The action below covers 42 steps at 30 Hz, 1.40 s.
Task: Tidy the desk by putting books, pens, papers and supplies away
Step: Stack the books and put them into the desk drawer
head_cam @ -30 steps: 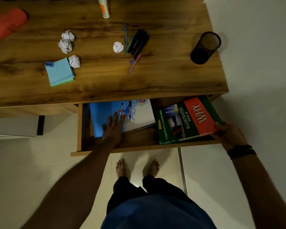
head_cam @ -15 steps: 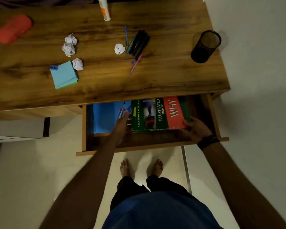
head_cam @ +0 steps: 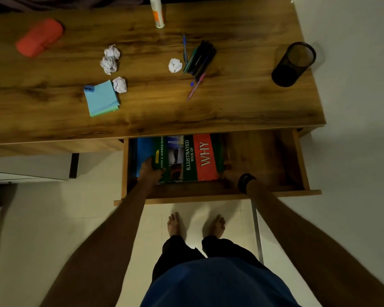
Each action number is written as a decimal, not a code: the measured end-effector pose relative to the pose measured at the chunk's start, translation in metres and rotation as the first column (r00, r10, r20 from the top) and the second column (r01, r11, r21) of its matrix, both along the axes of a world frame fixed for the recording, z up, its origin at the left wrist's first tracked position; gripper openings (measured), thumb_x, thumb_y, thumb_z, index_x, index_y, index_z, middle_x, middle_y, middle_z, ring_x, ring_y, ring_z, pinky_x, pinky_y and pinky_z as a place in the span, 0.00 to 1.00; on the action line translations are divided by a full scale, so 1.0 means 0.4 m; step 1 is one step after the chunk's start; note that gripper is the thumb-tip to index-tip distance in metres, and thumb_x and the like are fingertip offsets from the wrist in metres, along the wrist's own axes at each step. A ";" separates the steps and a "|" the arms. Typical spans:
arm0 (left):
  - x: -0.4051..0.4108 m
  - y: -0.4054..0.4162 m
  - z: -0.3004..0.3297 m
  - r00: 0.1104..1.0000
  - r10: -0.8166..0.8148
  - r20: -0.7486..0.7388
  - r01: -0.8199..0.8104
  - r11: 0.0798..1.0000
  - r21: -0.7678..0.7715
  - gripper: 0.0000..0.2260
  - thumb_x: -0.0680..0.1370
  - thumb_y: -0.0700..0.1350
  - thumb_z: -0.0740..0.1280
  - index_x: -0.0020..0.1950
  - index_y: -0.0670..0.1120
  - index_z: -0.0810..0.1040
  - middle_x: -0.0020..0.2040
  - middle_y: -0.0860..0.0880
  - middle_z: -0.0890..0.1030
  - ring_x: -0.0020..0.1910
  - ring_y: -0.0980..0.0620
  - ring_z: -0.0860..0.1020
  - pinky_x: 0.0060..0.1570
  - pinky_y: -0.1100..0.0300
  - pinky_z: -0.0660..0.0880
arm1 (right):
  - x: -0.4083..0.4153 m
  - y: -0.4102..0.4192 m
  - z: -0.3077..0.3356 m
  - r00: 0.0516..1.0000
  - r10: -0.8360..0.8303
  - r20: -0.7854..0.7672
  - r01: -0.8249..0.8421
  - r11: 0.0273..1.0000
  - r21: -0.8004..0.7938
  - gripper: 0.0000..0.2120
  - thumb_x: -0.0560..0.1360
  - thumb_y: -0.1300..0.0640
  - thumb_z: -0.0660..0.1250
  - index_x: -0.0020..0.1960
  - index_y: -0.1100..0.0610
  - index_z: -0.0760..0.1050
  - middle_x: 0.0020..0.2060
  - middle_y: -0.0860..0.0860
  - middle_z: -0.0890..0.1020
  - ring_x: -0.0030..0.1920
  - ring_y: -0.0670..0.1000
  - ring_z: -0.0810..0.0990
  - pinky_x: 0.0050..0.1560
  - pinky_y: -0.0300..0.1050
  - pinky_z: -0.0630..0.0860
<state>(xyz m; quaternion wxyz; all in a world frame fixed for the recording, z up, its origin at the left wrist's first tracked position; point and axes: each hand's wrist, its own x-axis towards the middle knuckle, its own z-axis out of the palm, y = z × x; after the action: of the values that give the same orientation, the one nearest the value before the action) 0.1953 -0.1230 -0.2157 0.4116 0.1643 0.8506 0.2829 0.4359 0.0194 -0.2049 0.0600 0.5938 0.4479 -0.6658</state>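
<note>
Beyond the fingers, up on the wooden table (head_cam: 231,103), the clutter sits well apart from both hands: a loose heap of pens (head_cam: 198,60) with a pink one trailing toward the near edge, a crumpled paper ball (head_cam: 175,65) just beside the heap, and three more paper balls (head_cam: 111,60) farther to the left, one of them touching a pad of blue sticky notes (head_cam: 102,99) with a small blue clip at its corner. A black mesh pen cup (head_cam: 294,64) stands upright near the table's right edge, an orange-red case (head_cam: 40,37) lies at the far left, and a white bottle (head_cam: 157,12) rises at the back (its top is cut off by the frame).

The table's front edge overhangs the back of the open drawer (head_cam: 220,197), so the far end of the book is hidden under it. To the right of the right hand the drawer floor shows bare wood.

The book (head_cam: 191,158) lies flat in the left half of the drawer, on top of something blue (head_cam: 143,151) that shows just past the left hand's fingers. Its cover is green with a red band reading "WHY" and white lettering "ILLUSTRATED BOOK OF". The left hand (head_cam: 150,171) grips the book's near left corner, thumb over the cover. The right hand (head_cam: 230,173) meets the near right corner; its fingers are in shadow, and I cannot tell whether they clasp it. A dark band circles that wrist.
</note>
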 end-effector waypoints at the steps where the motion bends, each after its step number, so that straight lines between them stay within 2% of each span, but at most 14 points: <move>1: -0.008 -0.008 0.001 0.998 -0.035 -0.045 0.034 0.999 -0.028 0.30 0.73 0.37 0.72 0.73 0.45 0.67 0.64 0.41 0.77 0.64 0.40 0.75 0.60 0.47 0.76 | -0.016 -0.014 -0.012 1.000 0.001 0.010 -0.002 1.000 0.006 0.11 0.78 0.65 0.64 0.59 0.58 0.70 0.60 0.57 0.75 0.58 0.56 0.75 0.64 0.46 0.71; 3: -0.010 -0.018 0.005 0.991 -0.072 -0.113 0.065 0.996 -0.068 0.30 0.73 0.36 0.70 0.74 0.44 0.66 0.64 0.39 0.77 0.64 0.39 0.75 0.61 0.48 0.74 | -0.038 -0.039 -0.018 0.999 0.007 0.041 -0.009 0.998 0.057 0.06 0.80 0.64 0.61 0.56 0.59 0.71 0.56 0.58 0.76 0.58 0.59 0.75 0.63 0.46 0.70; 6: -0.012 -0.033 0.000 0.986 -0.045 -0.159 0.030 0.995 -0.093 0.28 0.74 0.37 0.70 0.73 0.43 0.67 0.64 0.37 0.77 0.65 0.38 0.74 0.61 0.48 0.73 | -0.057 -0.067 -0.043 0.979 0.191 0.066 -0.201 0.955 0.220 0.16 0.80 0.63 0.61 0.67 0.61 0.68 0.63 0.61 0.75 0.65 0.61 0.73 0.63 0.47 0.71; 10: -0.033 -0.026 -0.019 0.979 0.004 -0.204 -0.028 0.993 -0.115 0.29 0.75 0.39 0.69 0.74 0.43 0.64 0.67 0.36 0.73 0.67 0.36 0.71 0.64 0.45 0.71 | -0.101 -0.082 -0.034 0.970 0.208 0.128 -0.244 0.845 0.476 0.14 0.76 0.59 0.68 0.61 0.62 0.74 0.55 0.59 0.81 0.56 0.59 0.79 0.51 0.42 0.73; 13: -0.016 -0.005 -0.018 0.953 -0.069 -0.294 0.040 0.994 -0.102 0.39 0.73 0.46 0.71 0.78 0.47 0.53 0.75 0.39 0.61 0.73 0.37 0.62 0.68 0.41 0.68 | -0.136 -0.077 -0.041 0.951 0.293 0.099 -0.304 0.822 0.481 0.29 0.68 0.49 0.75 0.65 0.57 0.71 0.59 0.57 0.79 0.59 0.58 0.78 0.60 0.53 0.76; 16: 0.009 -0.012 -0.026 0.912 -0.262 -0.315 0.234 0.964 -0.124 0.46 0.70 0.52 0.74 0.79 0.52 0.49 0.78 0.43 0.55 0.75 0.39 0.59 0.68 0.39 0.66 | -0.146 -0.071 -0.085 0.906 0.382 0.184 -0.420 0.753 0.507 0.37 0.63 0.33 0.69 0.66 0.51 0.69 0.63 0.54 0.78 0.62 0.56 0.76 0.62 0.58 0.75; 20: 0.019 -0.061 -0.046 0.886 -0.396 -0.239 0.342 0.909 -0.239 0.44 0.72 0.55 0.72 0.79 0.53 0.47 0.80 0.46 0.48 0.76 0.38 0.58 0.66 0.40 0.69 | -0.155 -0.089 -0.030 0.823 0.460 0.334 -0.568 0.668 0.480 0.33 0.73 0.51 0.70 0.74 0.53 0.62 0.70 0.59 0.69 0.71 0.59 0.66 0.71 0.54 0.66; 22: 0.009 -0.068 -0.038 0.894 -0.383 -0.233 0.342 0.918 -0.200 0.43 0.72 0.54 0.71 0.79 0.52 0.48 0.80 0.46 0.50 0.75 0.38 0.59 0.66 0.40 0.69 | -0.162 -0.091 -0.033 0.798 0.477 0.369 -0.603 0.644 0.471 0.33 0.74 0.50 0.68 0.75 0.52 0.59 0.72 0.60 0.65 0.73 0.60 0.62 0.74 0.55 0.62; 26: -0.043 -0.050 0.023 0.904 -0.285 -0.320 0.278 0.958 -0.068 0.36 0.72 0.50 0.70 0.77 0.48 0.57 0.73 0.42 0.65 0.69 0.39 0.69 0.63 0.44 0.72 | -0.204 -0.094 0.000 0.827 0.403 0.393 -0.560 0.655 0.508 0.32 0.69 0.42 0.63 0.69 0.54 0.66 0.65 0.60 0.73 0.63 0.62 0.70 0.64 0.53 0.69; 30: -0.108 -0.035 0.113 0.823 -0.266 -0.502 0.361 0.927 0.099 0.24 0.76 0.47 0.67 0.71 0.50 0.68 0.70 0.45 0.70 0.66 0.41 0.72 0.59 0.47 0.75 | -0.282 -0.106 0.073 0.943 0.266 0.198 -0.324 0.607 0.726 0.17 0.73 0.57 0.66 0.62 0.55 0.72 0.65 0.56 0.71 0.63 0.58 0.71 0.62 0.55 0.73; 33: -0.158 -0.015 0.169 0.768 -0.233 -0.597 0.423 0.884 0.199 0.20 0.75 0.47 0.67 0.67 0.51 0.71 0.68 0.48 0.73 0.63 0.42 0.74 0.53 0.49 0.78 | -0.353 -0.100 0.114 0.946 0.302 0.120 -0.270 0.523 0.809 0.11 0.74 0.57 0.67 0.56 0.54 0.73 0.59 0.53 0.74 0.57 0.56 0.75 0.55 0.52 0.75; 35: -0.187 -0.001 0.196 0.755 -0.207 -0.622 0.431 0.872 0.233 0.19 0.75 0.49 0.68 0.66 0.51 0.72 0.66 0.47 0.75 0.62 0.43 0.76 0.54 0.50 0.77 | -0.388 -0.084 0.133 0.953 0.285 0.102 -0.246 0.530 0.811 0.13 0.73 0.57 0.68 0.57 0.54 0.73 0.58 0.53 0.74 0.55 0.56 0.76 0.54 0.51 0.75; 39: -0.197 0.006 0.207 0.763 -0.344 -0.547 0.508 0.843 0.179 0.28 0.71 0.60 0.70 0.68 0.53 0.69 0.67 0.50 0.73 0.65 0.47 0.74 0.59 0.49 0.75 | -0.399 -0.072 0.136 0.919 0.364 0.149 -0.350 0.584 0.733 0.21 0.73 0.53 0.71 0.62 0.57 0.71 0.61 0.55 0.74 0.61 0.57 0.74 0.58 0.46 0.71; 42: -0.151 -0.022 0.164 0.627 -0.500 -0.597 0.666 0.742 0.078 0.45 0.61 0.72 0.70 0.73 0.53 0.63 0.73 0.50 0.67 0.71 0.47 0.67 0.72 0.49 0.61 | -0.349 -0.105 0.120 0.878 0.456 0.146 -0.424 0.599 0.680 0.38 0.68 0.40 0.74 0.70 0.55 0.65 0.69 0.55 0.68 0.68 0.56 0.68 0.68 0.53 0.69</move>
<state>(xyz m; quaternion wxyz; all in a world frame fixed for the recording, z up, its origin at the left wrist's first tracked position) 0.1349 -0.1316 -0.1501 0.1955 0.5651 0.7772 0.1961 0.2964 -0.0226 -0.1571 -0.0145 0.4287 0.7968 -0.4255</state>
